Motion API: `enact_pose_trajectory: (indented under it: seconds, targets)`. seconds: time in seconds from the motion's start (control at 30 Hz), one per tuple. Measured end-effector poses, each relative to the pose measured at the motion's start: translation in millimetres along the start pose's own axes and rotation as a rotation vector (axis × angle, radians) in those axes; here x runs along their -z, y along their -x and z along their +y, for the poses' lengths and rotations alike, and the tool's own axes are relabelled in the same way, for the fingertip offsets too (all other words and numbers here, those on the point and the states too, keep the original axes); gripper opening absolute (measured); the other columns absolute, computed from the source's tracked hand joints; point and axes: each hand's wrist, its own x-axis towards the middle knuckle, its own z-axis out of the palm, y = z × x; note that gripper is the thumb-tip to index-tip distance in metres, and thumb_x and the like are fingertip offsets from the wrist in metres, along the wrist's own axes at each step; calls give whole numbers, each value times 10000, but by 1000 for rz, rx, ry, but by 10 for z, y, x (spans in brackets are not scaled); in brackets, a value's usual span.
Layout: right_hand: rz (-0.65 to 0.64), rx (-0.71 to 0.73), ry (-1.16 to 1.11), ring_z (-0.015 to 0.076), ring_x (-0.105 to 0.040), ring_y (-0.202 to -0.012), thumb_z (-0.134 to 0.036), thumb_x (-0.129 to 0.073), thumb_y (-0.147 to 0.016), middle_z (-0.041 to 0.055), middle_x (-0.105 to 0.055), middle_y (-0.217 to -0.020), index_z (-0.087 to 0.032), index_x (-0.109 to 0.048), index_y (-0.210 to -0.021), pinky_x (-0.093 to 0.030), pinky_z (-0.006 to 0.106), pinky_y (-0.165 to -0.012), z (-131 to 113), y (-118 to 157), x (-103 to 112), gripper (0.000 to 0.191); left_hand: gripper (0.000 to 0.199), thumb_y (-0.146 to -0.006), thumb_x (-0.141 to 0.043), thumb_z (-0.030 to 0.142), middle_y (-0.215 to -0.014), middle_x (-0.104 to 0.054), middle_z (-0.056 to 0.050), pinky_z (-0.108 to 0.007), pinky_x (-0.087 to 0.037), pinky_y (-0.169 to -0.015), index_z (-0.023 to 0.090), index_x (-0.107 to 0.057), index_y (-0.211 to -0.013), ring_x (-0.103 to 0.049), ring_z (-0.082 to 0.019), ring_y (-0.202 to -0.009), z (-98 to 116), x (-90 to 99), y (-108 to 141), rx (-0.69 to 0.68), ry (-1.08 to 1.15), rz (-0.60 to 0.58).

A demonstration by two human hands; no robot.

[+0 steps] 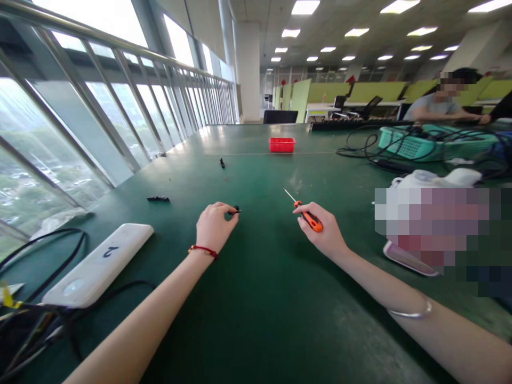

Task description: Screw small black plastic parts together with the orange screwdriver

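Note:
My left hand (216,224) is closed in a pinch on a small black part (236,210); its exact kind is too small to make out. In my right hand (326,229) lies a screwdriver (312,220) with an orange and black handle, its thin metal shaft pointing up and to the left. The screwdriver's tip is apart from the black part. Beyond my left hand, one small black piece (222,163) rests on the green table (256,298), and a longer black piece (158,199) lies further left.
A red basket (282,145) stands ahead. At left are a white power bank (100,266) and black cables (48,320). A teal basket (436,143) with tangled cables, a white container (424,181) and a pink-edged object (410,260) are at right. Another person (444,101) sits far right.

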Motion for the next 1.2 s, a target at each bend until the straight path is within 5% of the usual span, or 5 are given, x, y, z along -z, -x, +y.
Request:
enact_pose_trajectory:
  seconds: [0.17,0.33,0.67,1.2]
  targets:
    - [-19,9,6,141,-517,-651,-177,-490,-775,15,-546,-770,-209,-580,-866,-416,280,-639,-5,8,-9,132,277,-769,-501,369,-988,-660,-68,-330,-452,-725,195,-700,-852,-597,-258,-891,-407,290,17,213,-191,-34]
    - [-28,6,12,142,-522,-649,-180,-491,-771,19,-555,-777,-207,-580,-853,-422,285,-640,-6,11,-6,123,340,-759,-472,437,-980,-663,-86,-366,-439,-686,221,-700,-887,-585,-314,-917,-556,454,117,364,-297,-154]
    - [-38,10,7,148,-534,-669,-185,-495,-773,22,-575,-793,-210,-585,-854,-428,291,-658,0,13,-11,123,332,-765,-512,421,-877,-687,-43,-253,-398,-623,202,-690,-940,-587,-218,-808,-719,612,22,389,-259,-142]
    - [-53,12,-2,156,-551,-691,-182,-490,-769,20,-588,-802,-221,-585,-854,-433,297,-673,4,16,-13,133,317,-788,-502,407,-836,-664,-19,-221,-377,-599,186,-694,-911,-569,-171,-731,-758,547,29,306,-211,-165]
